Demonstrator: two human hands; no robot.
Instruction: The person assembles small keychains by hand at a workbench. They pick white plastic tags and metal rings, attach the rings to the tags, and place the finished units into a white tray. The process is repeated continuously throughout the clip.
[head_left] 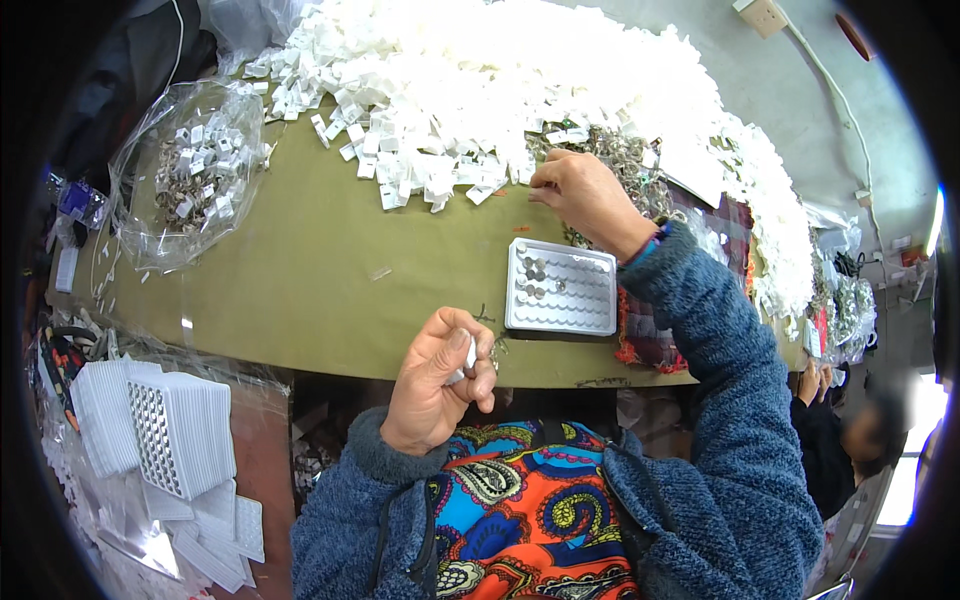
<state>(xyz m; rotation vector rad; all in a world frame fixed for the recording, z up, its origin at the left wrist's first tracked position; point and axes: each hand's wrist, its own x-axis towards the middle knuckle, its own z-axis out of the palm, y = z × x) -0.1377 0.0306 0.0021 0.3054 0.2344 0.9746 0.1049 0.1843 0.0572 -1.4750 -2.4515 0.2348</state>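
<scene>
My left hand [440, 380] is near the table's front edge, closed around a small white plastic piece [468, 355] held between thumb and fingers. My right hand [585, 195] reaches forward to the edge of a big heap of small white plastic pieces [480, 90], its fingertips pinched at a patch of small grey metal parts [625, 160]; whether it holds one I cannot tell. Between the hands lies a white tray with rows of round pockets [562, 288], a few pockets at its left filled with small round metal parts.
The table has an olive-green top [300, 260]. A clear plastic bag of mixed white and metal bits [190, 180] lies at the left. Stacks of white pocketed trays [170, 430] sit at the lower left. Another person [850, 440] sits at the lower right.
</scene>
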